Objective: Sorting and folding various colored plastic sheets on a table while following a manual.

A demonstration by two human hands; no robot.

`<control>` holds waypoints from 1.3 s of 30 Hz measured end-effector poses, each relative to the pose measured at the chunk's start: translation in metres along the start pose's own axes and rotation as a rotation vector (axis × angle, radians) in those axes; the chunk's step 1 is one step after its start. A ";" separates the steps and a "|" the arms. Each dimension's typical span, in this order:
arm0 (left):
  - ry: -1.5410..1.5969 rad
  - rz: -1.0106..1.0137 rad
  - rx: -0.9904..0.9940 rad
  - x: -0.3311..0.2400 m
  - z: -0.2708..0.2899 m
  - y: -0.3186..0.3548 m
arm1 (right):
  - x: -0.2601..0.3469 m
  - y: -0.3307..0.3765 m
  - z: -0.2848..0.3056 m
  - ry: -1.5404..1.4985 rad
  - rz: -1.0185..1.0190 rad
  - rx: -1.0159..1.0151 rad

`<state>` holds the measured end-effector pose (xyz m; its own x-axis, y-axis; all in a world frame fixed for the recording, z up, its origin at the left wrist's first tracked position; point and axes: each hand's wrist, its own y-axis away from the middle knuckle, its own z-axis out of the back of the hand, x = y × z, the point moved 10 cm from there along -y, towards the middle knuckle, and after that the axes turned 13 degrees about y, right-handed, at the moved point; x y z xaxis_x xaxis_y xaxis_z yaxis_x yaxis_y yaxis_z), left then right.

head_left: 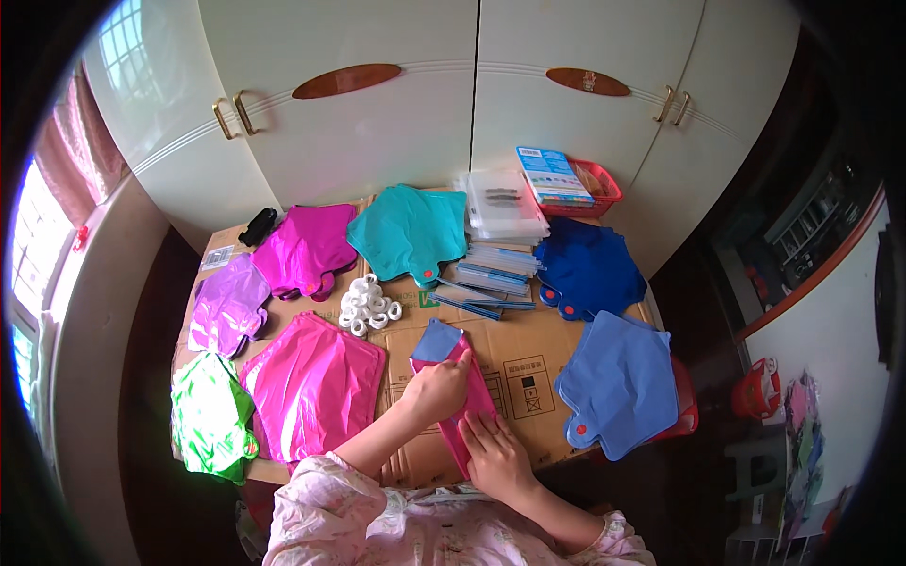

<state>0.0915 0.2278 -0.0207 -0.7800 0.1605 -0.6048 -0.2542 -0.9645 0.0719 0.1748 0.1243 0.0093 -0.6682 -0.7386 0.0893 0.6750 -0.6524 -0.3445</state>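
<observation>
A bright pink foil sheet folded into a long strip (479,384) lies on the cardboard in front of me, its top end showing a blue-grey patch (436,341). It looks like one of the flat foil balloons stacked around it. My left hand (440,385) is closed over the strip's upper part, fingers curled at its edge. Lower down, my right hand (496,457) lies flat across the strip with its fingers stretched out. Close by, to the left, is a pile of small white rings or rolls (366,306). What lies under my left palm is hidden.
Foil stacks ring the cardboard (401,443): pink (316,387), green (209,415), lilac (226,304), magenta (307,247), teal (411,231), dark blue (593,266), light blue (621,382). Narrow packets (491,275), clear sleeves (505,203) and a red basket (609,195) stand behind.
</observation>
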 end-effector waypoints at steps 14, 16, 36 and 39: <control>0.039 0.165 0.151 0.015 0.007 -0.014 | -0.002 0.003 -0.002 -0.046 0.036 0.051; 0.057 0.139 0.117 0.014 0.009 -0.013 | -0.003 0.003 0.001 -0.052 0.049 0.034; 0.041 0.167 0.144 0.017 0.004 -0.012 | -0.068 -0.032 0.035 -0.266 0.103 0.009; -0.010 0.108 0.116 0.016 0.002 -0.017 | -0.079 -0.071 0.005 -0.111 0.113 0.026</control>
<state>0.0825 0.2468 -0.0301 -0.8117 0.0599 -0.5810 -0.2325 -0.9457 0.2272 0.1810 0.2280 0.0319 -0.5497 -0.8210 0.1540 0.7530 -0.5669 -0.3341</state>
